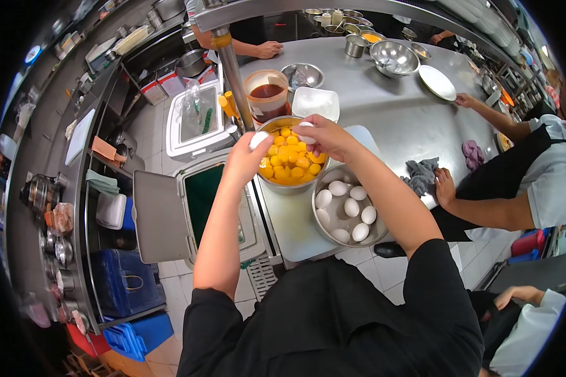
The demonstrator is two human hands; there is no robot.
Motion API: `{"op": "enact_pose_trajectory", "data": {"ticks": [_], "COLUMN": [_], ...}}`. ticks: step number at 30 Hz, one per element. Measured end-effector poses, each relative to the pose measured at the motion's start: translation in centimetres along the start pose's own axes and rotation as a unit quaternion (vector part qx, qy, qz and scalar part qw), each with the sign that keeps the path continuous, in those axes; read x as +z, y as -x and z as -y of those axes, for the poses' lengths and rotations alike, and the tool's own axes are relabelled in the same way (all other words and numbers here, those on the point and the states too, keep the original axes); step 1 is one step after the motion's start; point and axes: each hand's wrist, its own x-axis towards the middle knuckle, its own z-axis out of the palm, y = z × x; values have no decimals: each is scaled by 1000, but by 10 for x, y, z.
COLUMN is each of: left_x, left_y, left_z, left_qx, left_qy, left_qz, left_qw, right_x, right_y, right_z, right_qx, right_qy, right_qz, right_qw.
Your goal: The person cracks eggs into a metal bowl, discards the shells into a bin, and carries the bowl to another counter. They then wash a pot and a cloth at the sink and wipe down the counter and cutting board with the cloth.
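My left hand [244, 160] is closed around a white egg [260, 140] at the left rim of a metal pot [285, 186]. Above the pot's right side, my right hand [331, 137] grips another white egg [306, 132]. Whether each egg is whole or a cracked shell, I cannot tell. Many yolks [290, 156] with clear white around them fill the pot. Below my right forearm, a metal bowl [317, 227] holds several whole white eggs [352, 207]. A pale cutting board [290, 234] lies under the pot and bowl.
An open bin [201, 188] stands at the left, its lid [160, 217] swung out. Beyond the pot are a tub of dark red liquid [267, 94] and a white dish [316, 104]. At the right, a co-worker's hand [445, 187] rests beside a grey cloth [421, 176]; another touches a white plate [438, 83].
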Motion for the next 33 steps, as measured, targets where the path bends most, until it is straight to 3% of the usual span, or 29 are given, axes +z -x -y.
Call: {"op": "enact_pose_trajectory", "data": {"ticks": [3,5,7,9,11,13,15,17,18,21,23,25,30,33], "left_x": [-33,-44,-50,-57,-44,-20,3,11,15,22,24,27,32,29], "left_y": [24,38,48,36,33,27,17,9,7,4,3,2,0,4], "left_z": [44,92,119,101,44,0,-15,-17,-18,-15,-12,-8,2,0], "left_qx": [-119,-163,-101,-60,64,84,108,119,125,134,127,133,224,211], "left_qy": [-32,-48,-342,-215,-142,-16,3,18,32,63,44,18,68,82], "left_qz": [11,13,-176,-206,-179,-43,41,58,75,70,73,56,21,8], "left_qw": [992,985,918,953,972,995,993,991,989,987,988,989,972,974], "right_x": [4,4,9,16,23,29,33,36,37,37,34,34,35,39], "right_y": [5,3,2,3,1,-1,0,1,0,-7,-13,-4,14,12], "right_z": [2,-1,-1,1,-1,0,-1,-2,-4,-14,-22,-14,3,2], "right_qx": [49,59,69,91,93,91,44,26,-28,-105,-281,-257,-223,-284], "right_qy": [-111,-98,-84,-65,-55,-44,19,33,75,158,273,294,458,377], "right_qz": [36,52,69,55,43,32,20,10,-14,-55,-92,-96,-108,-73], "right_qw": [992,992,992,992,993,994,999,999,997,980,915,916,854,878]}}
